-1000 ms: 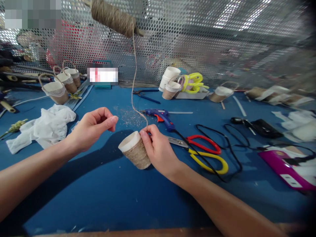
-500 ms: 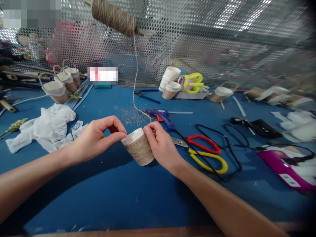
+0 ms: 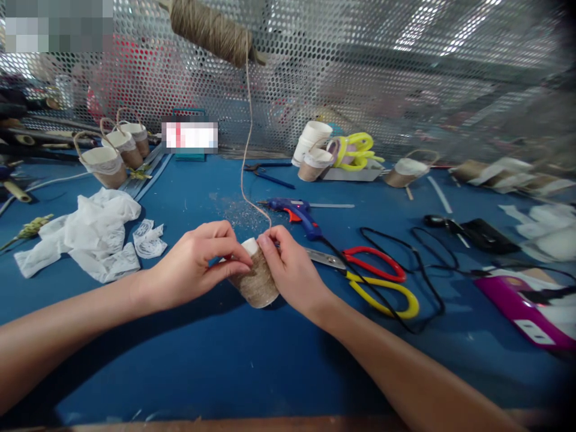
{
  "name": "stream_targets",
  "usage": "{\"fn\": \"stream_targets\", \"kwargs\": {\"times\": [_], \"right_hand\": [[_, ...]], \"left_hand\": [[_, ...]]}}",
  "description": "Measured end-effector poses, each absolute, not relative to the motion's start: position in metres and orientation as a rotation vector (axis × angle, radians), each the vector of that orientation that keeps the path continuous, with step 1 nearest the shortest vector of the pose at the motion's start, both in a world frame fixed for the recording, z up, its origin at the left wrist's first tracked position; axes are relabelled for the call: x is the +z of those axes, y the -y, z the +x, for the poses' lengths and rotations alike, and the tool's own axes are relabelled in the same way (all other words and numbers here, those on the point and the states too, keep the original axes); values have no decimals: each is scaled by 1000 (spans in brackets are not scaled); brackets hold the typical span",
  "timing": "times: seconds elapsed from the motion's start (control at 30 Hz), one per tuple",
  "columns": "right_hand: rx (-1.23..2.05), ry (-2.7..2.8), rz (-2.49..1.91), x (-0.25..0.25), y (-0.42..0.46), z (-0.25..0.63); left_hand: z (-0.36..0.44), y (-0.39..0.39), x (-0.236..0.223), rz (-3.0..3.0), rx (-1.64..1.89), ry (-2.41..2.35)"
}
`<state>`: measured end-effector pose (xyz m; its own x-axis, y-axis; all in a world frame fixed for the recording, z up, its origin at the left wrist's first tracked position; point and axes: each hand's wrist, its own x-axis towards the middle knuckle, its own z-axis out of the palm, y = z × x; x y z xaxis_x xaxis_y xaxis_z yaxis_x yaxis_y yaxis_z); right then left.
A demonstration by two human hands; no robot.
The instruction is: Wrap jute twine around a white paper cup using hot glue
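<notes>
A small paper cup wrapped in jute twine [image 3: 260, 281] is held tilted just above the blue table [image 3: 216, 354]. My right hand [image 3: 292, 271] grips its right side and pins the twine strand [image 3: 246, 150] at the rim. My left hand [image 3: 200, 263] is closed on the cup's left rim with thumb and fingers. The strand runs up to a twine spool [image 3: 211, 31] hanging on the mesh wall.
A blue glue gun [image 3: 299, 214] and red-and-yellow scissors [image 3: 375, 282] lie right of my hands, with black cable [image 3: 418, 264] and a magenta device [image 3: 522, 303] beyond. White cloth [image 3: 90, 231] lies left. Finished twine baskets [image 3: 105, 165] and cups [image 3: 312, 150] stand at the back.
My left hand moved right from open air and closed on the cup's rim. The right hand kept hold of the cup and twine, shifting it slightly.
</notes>
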<state>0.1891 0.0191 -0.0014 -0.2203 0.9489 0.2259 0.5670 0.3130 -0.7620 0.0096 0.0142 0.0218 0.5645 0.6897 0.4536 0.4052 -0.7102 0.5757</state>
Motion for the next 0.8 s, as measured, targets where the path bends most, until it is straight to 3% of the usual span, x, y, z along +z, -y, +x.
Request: {"fn": "stream_targets", "kwargs": {"times": [0.8], "right_hand": [[749,1810,-1400,1,-25,196]], "left_hand": [[1,-9,39,2179,699,-893]]}}
